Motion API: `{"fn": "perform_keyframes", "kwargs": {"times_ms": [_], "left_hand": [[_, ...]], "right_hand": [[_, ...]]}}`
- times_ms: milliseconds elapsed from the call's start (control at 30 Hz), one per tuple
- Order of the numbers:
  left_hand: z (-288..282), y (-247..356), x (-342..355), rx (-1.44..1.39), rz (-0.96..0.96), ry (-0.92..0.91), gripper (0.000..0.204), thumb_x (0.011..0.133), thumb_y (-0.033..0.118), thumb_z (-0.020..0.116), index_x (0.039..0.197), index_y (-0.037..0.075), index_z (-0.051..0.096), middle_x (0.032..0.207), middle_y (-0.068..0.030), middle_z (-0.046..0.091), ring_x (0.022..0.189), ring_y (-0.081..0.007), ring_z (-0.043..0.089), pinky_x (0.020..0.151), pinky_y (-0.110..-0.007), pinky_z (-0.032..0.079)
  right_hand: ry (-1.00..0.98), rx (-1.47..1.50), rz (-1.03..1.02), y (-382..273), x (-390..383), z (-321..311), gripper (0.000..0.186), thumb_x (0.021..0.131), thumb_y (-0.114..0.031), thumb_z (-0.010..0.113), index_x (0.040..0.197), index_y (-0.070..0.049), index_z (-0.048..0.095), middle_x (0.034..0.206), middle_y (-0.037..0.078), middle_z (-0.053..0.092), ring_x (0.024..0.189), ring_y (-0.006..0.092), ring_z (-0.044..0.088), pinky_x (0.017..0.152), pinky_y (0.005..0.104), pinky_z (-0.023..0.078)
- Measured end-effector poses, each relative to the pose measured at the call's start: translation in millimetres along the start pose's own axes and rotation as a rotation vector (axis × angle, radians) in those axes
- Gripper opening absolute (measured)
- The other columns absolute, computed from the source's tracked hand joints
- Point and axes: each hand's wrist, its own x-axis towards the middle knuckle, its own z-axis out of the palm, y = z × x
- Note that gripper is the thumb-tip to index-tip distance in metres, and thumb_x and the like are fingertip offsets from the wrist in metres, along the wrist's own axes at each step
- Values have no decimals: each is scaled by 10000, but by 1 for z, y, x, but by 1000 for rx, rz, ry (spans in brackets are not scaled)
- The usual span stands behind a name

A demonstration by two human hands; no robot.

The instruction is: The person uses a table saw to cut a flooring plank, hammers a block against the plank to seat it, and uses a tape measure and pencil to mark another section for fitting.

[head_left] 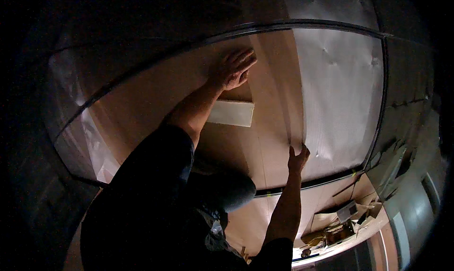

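A large brown sheet [269,143] lies in front of me inside a dark frame. My left hand [231,68] rests on its far part, fingers stretched out and holding nothing. Closer in and to the right, my right hand [298,158] is at the sheet's right edge, thumb on the brown side and fingers curled at the border. Shadow hides how far the fingers reach under it. A pale rectangular block [231,113] sits on the sheet below my left hand, its left end covered by my forearm. Silvery sheeting [340,96] borders the brown sheet on the right.
A dark rail [312,182] runs along the near side, and another dark strip [265,26] bounds the far side. Scraps and small tools [338,231] lie in a heap at the lower right. My bent knee [231,190] is over the near edge.
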Motion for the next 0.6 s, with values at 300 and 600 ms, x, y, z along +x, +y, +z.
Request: {"fn": "perform_keyframes", "kwargs": {"times_ms": [300, 600], "left_hand": [[-5, 2, 2, -9, 33, 47, 554, 867, 224, 682, 1403, 177, 547, 1551, -93, 420, 1393, -294, 433, 1126, -505, 356], [-8, 3, 7, -26, 64, 27, 574, 857, 198, 685, 1411, 168, 537, 1543, -114, 421, 1391, -313, 430, 1154, -507, 333]], "right_hand": [[3, 122, 138, -3, 12, -8, 469, 876, -295, 780, 1181, 22, 616, 1193, 214, 568, 1110, 368, 555, 982, 473, 472], [144, 165, 87, 16, 29, 3, 372, 971, -343, 652, 975, 27, 677, 1018, 211, 663, 899, 328, 627, 801, 440, 518]]}}
